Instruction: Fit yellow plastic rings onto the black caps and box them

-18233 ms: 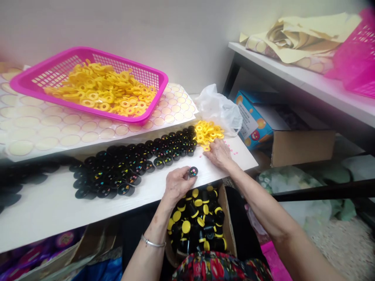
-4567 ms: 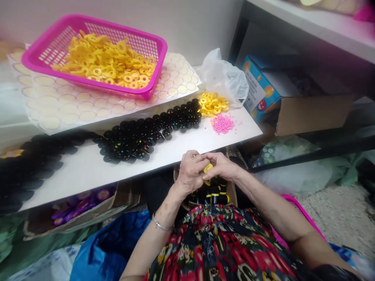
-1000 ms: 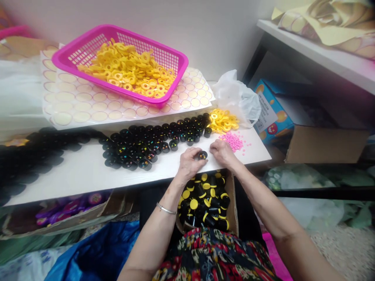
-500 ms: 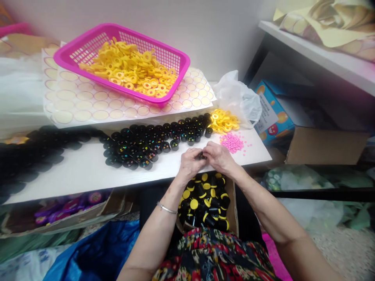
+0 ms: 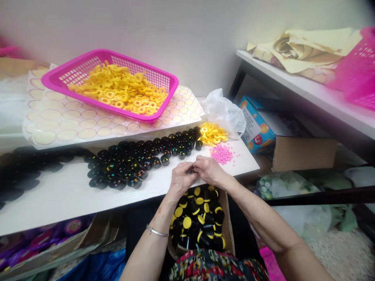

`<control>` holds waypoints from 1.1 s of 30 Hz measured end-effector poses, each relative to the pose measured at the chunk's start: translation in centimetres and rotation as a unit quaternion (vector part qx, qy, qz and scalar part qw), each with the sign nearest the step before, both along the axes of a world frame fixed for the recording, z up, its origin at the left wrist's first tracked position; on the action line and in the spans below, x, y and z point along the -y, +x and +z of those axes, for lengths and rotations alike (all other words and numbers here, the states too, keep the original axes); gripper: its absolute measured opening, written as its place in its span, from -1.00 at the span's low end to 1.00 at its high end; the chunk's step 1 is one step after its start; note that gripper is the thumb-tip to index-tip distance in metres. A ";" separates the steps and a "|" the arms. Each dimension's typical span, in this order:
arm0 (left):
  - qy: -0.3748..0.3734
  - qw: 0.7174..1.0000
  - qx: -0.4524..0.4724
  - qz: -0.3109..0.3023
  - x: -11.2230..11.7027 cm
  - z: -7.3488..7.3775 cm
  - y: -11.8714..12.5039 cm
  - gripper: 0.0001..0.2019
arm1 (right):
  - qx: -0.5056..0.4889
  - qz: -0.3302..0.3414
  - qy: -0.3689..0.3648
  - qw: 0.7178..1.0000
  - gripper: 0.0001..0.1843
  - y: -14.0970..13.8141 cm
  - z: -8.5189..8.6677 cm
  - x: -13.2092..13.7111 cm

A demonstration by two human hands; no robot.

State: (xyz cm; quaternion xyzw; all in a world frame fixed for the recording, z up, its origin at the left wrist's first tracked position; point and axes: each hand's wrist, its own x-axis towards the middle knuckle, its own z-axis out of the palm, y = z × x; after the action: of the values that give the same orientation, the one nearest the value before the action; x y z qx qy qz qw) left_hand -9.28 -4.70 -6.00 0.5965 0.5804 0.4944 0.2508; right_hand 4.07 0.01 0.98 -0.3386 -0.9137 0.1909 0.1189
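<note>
My left hand and my right hand meet at the front edge of the white table, fingers pinched together round a small black cup that is mostly hidden between them. Rows of black cups with coloured beads inside lie just behind my hands. A small heap of yellow rings and a pile of pink beads sit to the right of the rows. Below my hands a cardboard box holds several black cups with yellow lids.
A pink basket full of yellow rings rests on sheets of round stickers at the back. A white plastic bag lies beside the rings. A blue carton, an open brown box and a shelf with paper stand to the right.
Both hands have stayed together on the black cup at the table's edge. One second ago the cup stood on the table between my fingers; now it is hidden in them. The view tilted up.
</note>
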 end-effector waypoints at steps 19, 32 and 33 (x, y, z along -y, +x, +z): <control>-0.034 0.998 0.039 0.020 0.0 -0.1 0.1 -0.74 | 0.045 -0.277 0.062 0.958 -0.80 0.3 -1.7 -10.5; 0.039 0.974 0.209 0.075 1.7 1.8 0.1 -0.74 | -0.420 -0.226 -0.349 0.807 -0.81 2.7 0.8 -0.2; 0.024 0.963 0.252 0.094 2.3 2.2 0.4 -0.77 | -0.417 -0.216 -0.368 0.803 -0.82 2.7 0.9 0.8</control>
State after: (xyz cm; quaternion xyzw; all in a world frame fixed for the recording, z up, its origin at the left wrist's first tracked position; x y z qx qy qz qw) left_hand -8.90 -7.01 -3.76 0.4012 0.5402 0.6638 0.3265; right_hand 6.77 -0.78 1.86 -0.4336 -0.5402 0.6047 0.3931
